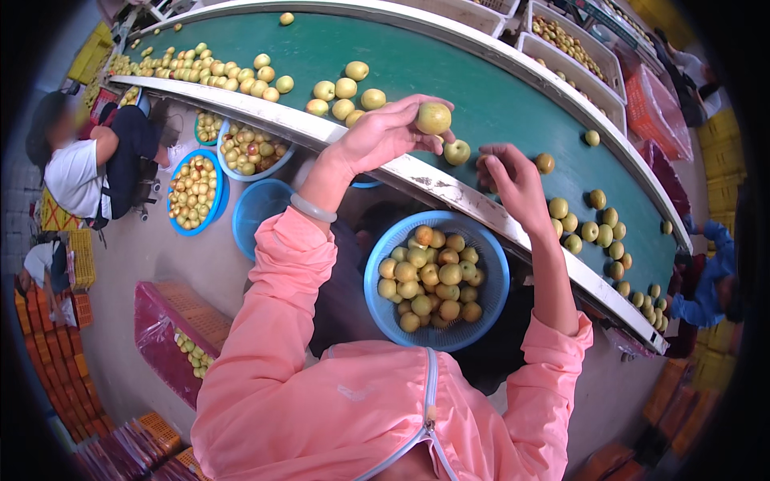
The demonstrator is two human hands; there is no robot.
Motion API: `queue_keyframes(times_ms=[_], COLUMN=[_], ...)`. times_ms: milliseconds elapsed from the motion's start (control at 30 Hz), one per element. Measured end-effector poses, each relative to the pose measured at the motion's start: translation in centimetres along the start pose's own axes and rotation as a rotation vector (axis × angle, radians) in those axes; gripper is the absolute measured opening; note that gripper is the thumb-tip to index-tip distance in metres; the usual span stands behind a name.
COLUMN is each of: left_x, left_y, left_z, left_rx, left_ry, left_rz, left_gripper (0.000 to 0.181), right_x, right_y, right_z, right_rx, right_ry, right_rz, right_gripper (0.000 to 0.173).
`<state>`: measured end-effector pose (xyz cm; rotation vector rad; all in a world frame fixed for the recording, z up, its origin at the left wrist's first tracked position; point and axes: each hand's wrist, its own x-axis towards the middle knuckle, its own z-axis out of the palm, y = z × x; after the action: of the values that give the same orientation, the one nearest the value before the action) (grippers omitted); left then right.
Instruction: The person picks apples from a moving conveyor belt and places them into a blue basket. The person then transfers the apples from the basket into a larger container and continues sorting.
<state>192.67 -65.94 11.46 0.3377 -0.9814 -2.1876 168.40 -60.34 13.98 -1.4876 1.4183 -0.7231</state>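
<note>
Over the near rail of a green conveyor belt (415, 78), my left hand (391, 129) holds a round yellow-green fruit (434, 118) at its fingertips. My right hand (508, 180) is low over the belt to the right, fingers curled; part of a fruit shows at its fingers, and whether they grip it I cannot tell. Between my hands a pale green fruit (457, 152) lies on the belt. A brownish fruit (544, 163) rests just right of my right hand. Below the rail, in front of my body, a blue plastic basket (376, 300) contains many yellow-green and russet fruits.
Fruits (225, 75) crowd the belt's left end; more lie at its right. A white rail (433, 177) edges the near side. Blue tubs (261, 216) stand at the left, near a seated person (78, 174). Another person in blue (710, 276) is at the right. White crates (571, 84) stand beyond the belt.
</note>
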Motion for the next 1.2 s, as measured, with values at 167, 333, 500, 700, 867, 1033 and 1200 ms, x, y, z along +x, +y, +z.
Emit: queue_keyframes(times_ms=[167,333,500,700,867,1033,1200], left_x=[-0.1,-1.3,-3.0,-3.1,-2.3,-1.0,0.2], left_y=[1.0,2.8,3.6,1.5,0.9,-0.2,-2.1], left_z=[-1.0,-4.3,-8.5,-10.4,-8.5,-5.3,0.1], left_rx=[-0.158,0.036,0.943,1.604,1.564,1.579,1.611], left_ry=[0.183,0.607,1.138,0.856,0.556,0.409,0.339], left_rz=[0.189,0.395,0.259,-0.244,-0.306,-0.273,-0.303], left_gripper=[0.040,0.027,0.024,0.029,0.039,0.043,0.049], right_x=[2.7,4.2,3.4,7.6,9.4,8.1,7.8], right_y=[0.5,0.4,0.1,-0.3,0.1,1.4,-0.6], right_z=[0.1,1.9,-0.3,2.5,4.4,0.8,-0.4], right_rx=[-0.571,-0.811,-0.993,-0.775,-0.751,0.021,0.199], right_ry=[0.007,-0.336,-0.435,-0.125,-0.349,-0.160,0.066], right_rz=[-0.373,-0.259,-0.128,-0.343,-0.336,0.053,0.226], right_gripper=[0.036,0.037,0.032,0.031,0.037,0.023,0.033])
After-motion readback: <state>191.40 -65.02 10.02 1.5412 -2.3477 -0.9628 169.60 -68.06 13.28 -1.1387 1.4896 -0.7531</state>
